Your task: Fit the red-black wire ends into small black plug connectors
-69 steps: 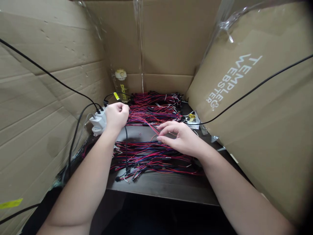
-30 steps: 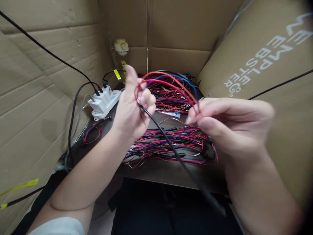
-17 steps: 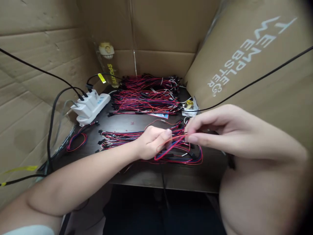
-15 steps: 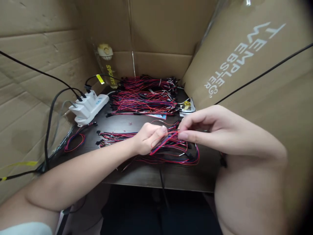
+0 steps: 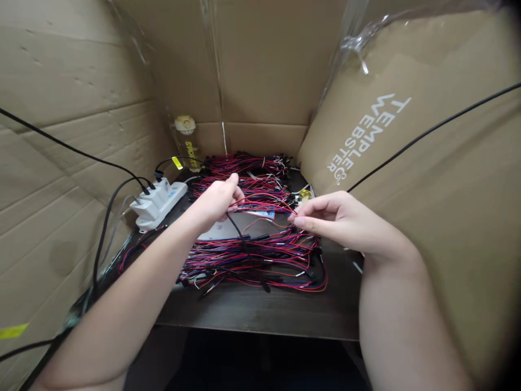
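Observation:
Between my two hands stretches a wire harness (image 5: pixel 266 203) of thin red and dark strands, lifted over the table. My left hand (image 5: pixel 223 196) is closed around its left end, thumb up, and a black lead hangs below the fist. The right end sits in a pinch of thumb and fingertips of my right hand (image 5: pixel 321 213). Beneath the hands lies a near pile of red, blue and black wires (image 5: pixel 248 258) with black connectors. A far pile of similar wires (image 5: pixel 244 163) lies behind them, partly covered by my left hand.
A white power strip (image 5: pixel 160 203) with black plugs stands at the left. Cardboard walls (image 5: pixel 260 70) enclose the table (image 5: pixel 260 312) at the back and both sides. A yellow item (image 5: pixel 304 194) lies beyond my right hand. A black cable (image 5: pixel 427 136) crosses at the right.
My left hand has moved up and left, away from my right hand, so the harness, bunched before, is now drawn out between them. The camera view has shifted.

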The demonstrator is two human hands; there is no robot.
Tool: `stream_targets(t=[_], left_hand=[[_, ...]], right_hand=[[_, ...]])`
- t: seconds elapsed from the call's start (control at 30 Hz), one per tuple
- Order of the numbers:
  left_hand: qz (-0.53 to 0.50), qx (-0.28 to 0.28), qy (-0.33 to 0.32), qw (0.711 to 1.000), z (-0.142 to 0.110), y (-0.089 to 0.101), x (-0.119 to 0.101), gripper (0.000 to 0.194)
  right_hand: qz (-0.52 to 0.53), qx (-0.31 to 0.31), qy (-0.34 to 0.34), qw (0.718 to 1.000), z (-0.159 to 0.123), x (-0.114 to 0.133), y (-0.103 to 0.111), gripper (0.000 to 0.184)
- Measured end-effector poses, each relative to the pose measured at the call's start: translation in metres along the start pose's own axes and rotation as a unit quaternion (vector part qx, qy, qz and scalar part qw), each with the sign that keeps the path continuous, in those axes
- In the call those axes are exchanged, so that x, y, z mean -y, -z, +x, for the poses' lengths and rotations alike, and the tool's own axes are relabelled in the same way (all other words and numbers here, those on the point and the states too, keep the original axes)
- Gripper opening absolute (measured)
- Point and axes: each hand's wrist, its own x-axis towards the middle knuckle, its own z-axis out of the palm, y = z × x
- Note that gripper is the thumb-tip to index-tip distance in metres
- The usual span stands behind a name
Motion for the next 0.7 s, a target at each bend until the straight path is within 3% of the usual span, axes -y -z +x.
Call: stream_targets(t=[0.07,0.13,0.2,0.33,0.47,0.57,0.7], left_hand=[[-0.02,-0.02,0.034,0.999,-0.007,0.007,0.004,0.056],[-0.026,-0.002,0.032,0.999,-0.015,0.012,0.01,0.047],[-0.032,0.044,0.017,0.998,-0.021,0.019,0.014,0.04],[-0.055,0.144,0.018,0.988,-0.025,0.031,0.019,0.045],[-0.06,0.197,0.03,0.978,-0.022,0.042,0.021,0.034],[-0.021,0.223,0.008,0.974,-0.019,0.048,0.024,0.019],[0.069,0.238,-0.025,0.968,-0.019,0.051,0.025,0.018]], right_hand=[[-0.053,0.01,-0.015,0.998,-0.001,-0.002,0.001,0.029],[-0.087,0.02,-0.011,0.996,-0.001,-0.002,-0.001,0.026],[-0.103,0.028,0.0,0.994,-0.001,0.0,-0.005,0.023],[-0.119,0.044,0.012,0.992,0.002,0.003,-0.011,0.021],[-0.146,0.064,-0.009,0.987,0.005,-0.005,-0.014,0.019],[-0.148,0.091,-0.028,0.984,0.007,-0.01,-0.015,0.018],[-0.129,0.114,-0.034,0.984,0.008,-0.008,-0.018,0.021]])
